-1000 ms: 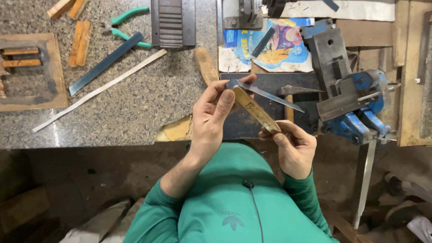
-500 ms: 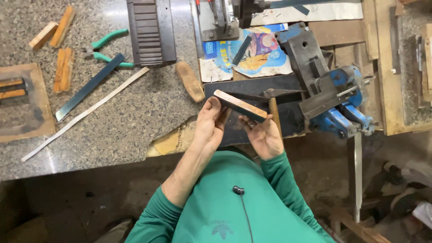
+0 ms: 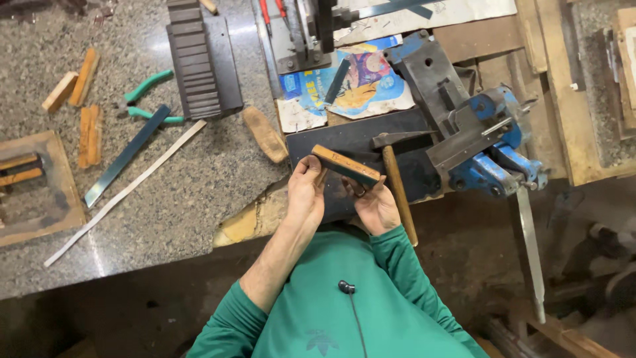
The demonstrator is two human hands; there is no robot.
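Observation:
A short wooden block (image 3: 346,165) with a dark top face is held level between both hands, just above a dark flat plate (image 3: 351,139) on the bench. My left hand (image 3: 305,192) grips its left end with fingers curled under it. My right hand (image 3: 374,204) supports the right end from below. A hammer (image 3: 395,179) with a wooden handle lies on the plate right beside my right hand. Both sleeves are green.
A blue bench vise (image 3: 477,139) stands to the right. On the granite top lie a dark metal strip (image 3: 126,156), a pale thin strip (image 3: 126,192), green-handled pliers (image 3: 149,99), several wooden blocks (image 3: 86,106), a stepped metal block (image 3: 195,59) and a wooden handle piece (image 3: 265,134).
The thin dark blade seen on the block a second ago is gone. The block has been turned from a steep tilt to nearly level, and both hands moved closer together.

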